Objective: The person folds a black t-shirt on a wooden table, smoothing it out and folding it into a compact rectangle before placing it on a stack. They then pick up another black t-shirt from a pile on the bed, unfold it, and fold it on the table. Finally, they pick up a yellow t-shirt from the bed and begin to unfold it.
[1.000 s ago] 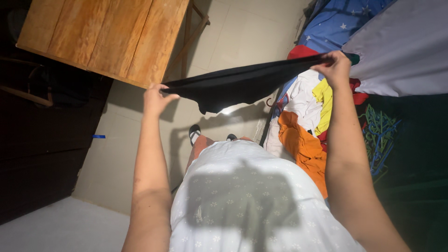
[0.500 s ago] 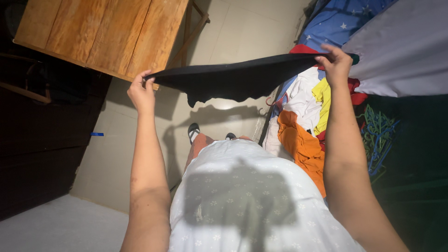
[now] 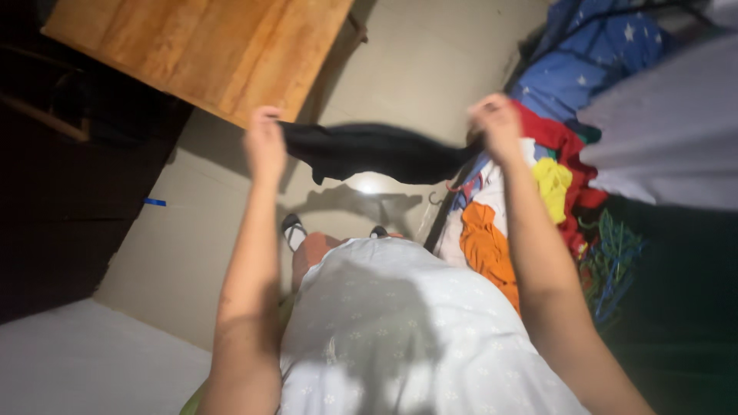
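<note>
Both hands, left hand (image 3: 264, 144) and right hand (image 3: 496, 123), pinch closed on the ends of a black garment (image 3: 377, 151) stretched above the pale floor tiles (image 3: 430, 69), mid-fold, just left of the heaped coloured clothes (image 3: 538, 192).

Home: laundry pile (image 3: 538, 200), hangers (image 3: 611, 257), tiled floor (image 3: 430, 69)

Black garment (image 3: 377, 152) between both raised hands, above tiled floor (image 3: 430, 69)

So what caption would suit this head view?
Both hands, left hand and right hand, hold a black garment stretched above the tiled floor.
</note>
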